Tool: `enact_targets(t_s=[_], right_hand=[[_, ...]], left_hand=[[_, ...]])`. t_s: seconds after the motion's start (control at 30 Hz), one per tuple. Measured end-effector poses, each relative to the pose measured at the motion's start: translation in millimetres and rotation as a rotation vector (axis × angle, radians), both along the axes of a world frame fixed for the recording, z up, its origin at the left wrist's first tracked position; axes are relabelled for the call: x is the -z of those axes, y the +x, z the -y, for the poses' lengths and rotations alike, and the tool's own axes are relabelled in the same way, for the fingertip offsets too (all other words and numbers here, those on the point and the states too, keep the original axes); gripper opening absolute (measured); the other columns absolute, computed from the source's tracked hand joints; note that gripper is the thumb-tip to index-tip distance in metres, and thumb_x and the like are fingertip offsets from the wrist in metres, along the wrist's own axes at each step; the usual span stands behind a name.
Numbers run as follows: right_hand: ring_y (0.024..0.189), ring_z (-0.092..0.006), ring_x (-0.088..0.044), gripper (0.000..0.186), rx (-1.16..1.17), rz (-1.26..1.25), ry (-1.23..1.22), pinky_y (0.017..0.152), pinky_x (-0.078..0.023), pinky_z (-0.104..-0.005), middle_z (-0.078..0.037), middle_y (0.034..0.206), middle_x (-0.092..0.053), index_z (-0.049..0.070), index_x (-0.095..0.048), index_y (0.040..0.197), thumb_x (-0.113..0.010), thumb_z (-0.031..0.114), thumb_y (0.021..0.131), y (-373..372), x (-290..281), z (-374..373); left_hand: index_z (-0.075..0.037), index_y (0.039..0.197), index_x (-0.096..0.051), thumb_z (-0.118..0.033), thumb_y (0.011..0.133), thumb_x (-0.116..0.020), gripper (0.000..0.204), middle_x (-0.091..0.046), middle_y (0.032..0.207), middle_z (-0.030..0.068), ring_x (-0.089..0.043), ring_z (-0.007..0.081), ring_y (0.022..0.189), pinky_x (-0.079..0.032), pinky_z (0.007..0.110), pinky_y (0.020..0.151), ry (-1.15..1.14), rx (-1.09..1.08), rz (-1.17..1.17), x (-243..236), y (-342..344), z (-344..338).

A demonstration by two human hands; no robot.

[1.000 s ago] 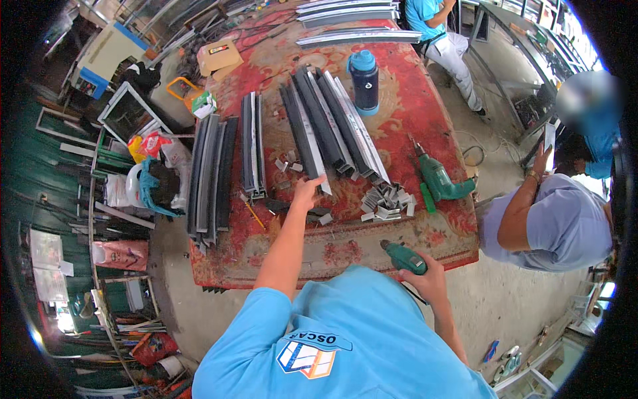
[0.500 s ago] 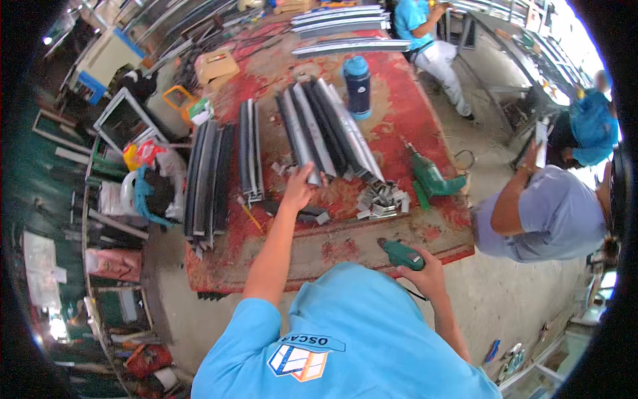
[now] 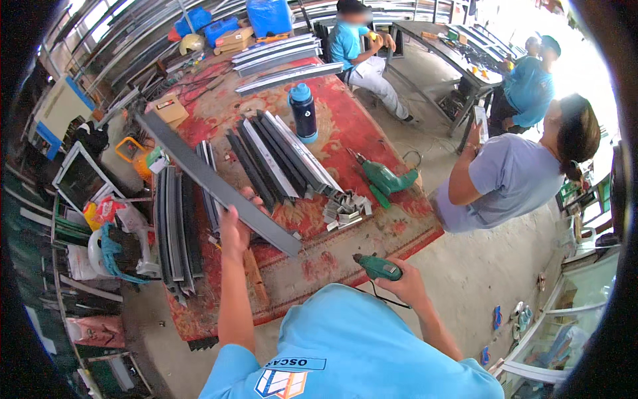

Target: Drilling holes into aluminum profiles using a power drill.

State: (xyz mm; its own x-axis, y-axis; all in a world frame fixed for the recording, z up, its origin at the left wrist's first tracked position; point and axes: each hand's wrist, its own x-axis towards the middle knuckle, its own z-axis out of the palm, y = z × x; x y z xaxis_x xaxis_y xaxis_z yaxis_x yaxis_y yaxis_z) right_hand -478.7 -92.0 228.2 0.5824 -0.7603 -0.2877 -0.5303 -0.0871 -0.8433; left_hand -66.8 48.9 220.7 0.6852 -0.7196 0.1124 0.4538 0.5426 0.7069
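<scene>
My left hand (image 3: 234, 233) grips a long grey metal profile (image 3: 206, 183), raised over the table and slanting from far left to near right. In my right hand (image 3: 409, 284) is a green power drill (image 3: 380, 267) with a black cord, held just past the table's near edge, its nose pointing left. Beyond the raised profile, a row of dark and silver profiles (image 3: 292, 151) lies on the table. Small cut metal pieces (image 3: 347, 207) are piled at their near end. A second green drill (image 3: 387, 178) rests on its side farther right.
The table (image 3: 399, 229) has a worn red patterned cover. A dark blue bottle (image 3: 303, 118) stands upright beyond the profiles, and more profiles (image 3: 174, 229) line the left edge. A person in a lilac shirt (image 3: 495, 169) stands close on the right; others are farther back.
My left hand has lifted one profile out of the row and brought it to the left. The drill stays in my right hand. The view has shifted, showing more of the right side.
</scene>
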Motion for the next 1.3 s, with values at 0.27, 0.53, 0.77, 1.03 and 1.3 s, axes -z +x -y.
enact_targets(t_s=[0.27, 0.53, 0.77, 1.03, 1.3], right_hand=[[0.099, -0.0199, -0.072, 0.066, 0.07, -0.004, 0.015, 0.09, -0.056, -0.0366, -0.01, 0.107, -0.077, 0.007, -0.069, 0.129, -0.089, 0.035, 0.073, -7, -4, -42], [0.1, -0.02, -0.07, 0.066, 0.162, -0.087, 0.042, 0.092, -0.054, -0.0358, -0.014, 0.11, -0.075, -0.003, -0.067, 0.128, -0.089, 0.025, 0.073, -4, -9, -62], [0.102, -0.023, -0.071, 0.068, 0.096, -0.136, 0.028, 0.093, -0.054, -0.0368, -0.015, 0.112, -0.075, -0.002, -0.067, 0.128, -0.09, 0.03, 0.072, 13, -23, -67], [0.095, -0.0251, -0.075, 0.062, 0.058, -0.125, -0.041, 0.088, -0.056, -0.0389, -0.014, 0.103, -0.078, 0.01, -0.072, 0.126, -0.088, 0.038, 0.072, 21, -8, -70], [0.101, -0.0229, -0.072, 0.067, 0.071, -0.204, -0.003, 0.093, -0.054, -0.0366, -0.013, 0.109, -0.077, 0.002, -0.071, 0.126, -0.091, 0.033, 0.07, 32, -11, -65]], left_hand=[[-0.006, 0.133, -0.047, 0.008, 0.083, -0.07, 0.057, -0.063, 0.119, 0.0108, -0.069, 0.0261, 0.098, -0.06, 0.044, 0.084, 0.292, -0.246, 0.216, 7, 37, -24], [-0.002, 0.148, -0.039, -0.003, 0.085, -0.075, 0.072, -0.06, 0.121, 0.0096, -0.066, 0.0191, 0.091, -0.057, 0.036, 0.081, 0.544, 0.058, 0.477, 15, 32, -50], [0.001, 0.134, -0.052, -0.029, 0.079, -0.086, 0.071, -0.064, 0.119, 0.0147, -0.061, 0.0228, 0.111, -0.048, 0.036, 0.097, 0.928, 0.346, 0.832, 34, -4, -69], [0.0, 0.14, -0.054, -0.048, 0.079, -0.085, 0.084, -0.067, 0.126, 0.0217, -0.066, 0.0298, 0.116, -0.049, 0.039, 0.099, 1.048, 0.484, 0.873, 67, -35, -91], [0.0, 0.148, -0.049, -0.05, 0.09, -0.075, 0.081, -0.064, 0.135, 0.0243, -0.061, 0.0338, 0.126, -0.045, 0.041, 0.108, 0.966, 0.527, 0.812, 93, -51, -92]])
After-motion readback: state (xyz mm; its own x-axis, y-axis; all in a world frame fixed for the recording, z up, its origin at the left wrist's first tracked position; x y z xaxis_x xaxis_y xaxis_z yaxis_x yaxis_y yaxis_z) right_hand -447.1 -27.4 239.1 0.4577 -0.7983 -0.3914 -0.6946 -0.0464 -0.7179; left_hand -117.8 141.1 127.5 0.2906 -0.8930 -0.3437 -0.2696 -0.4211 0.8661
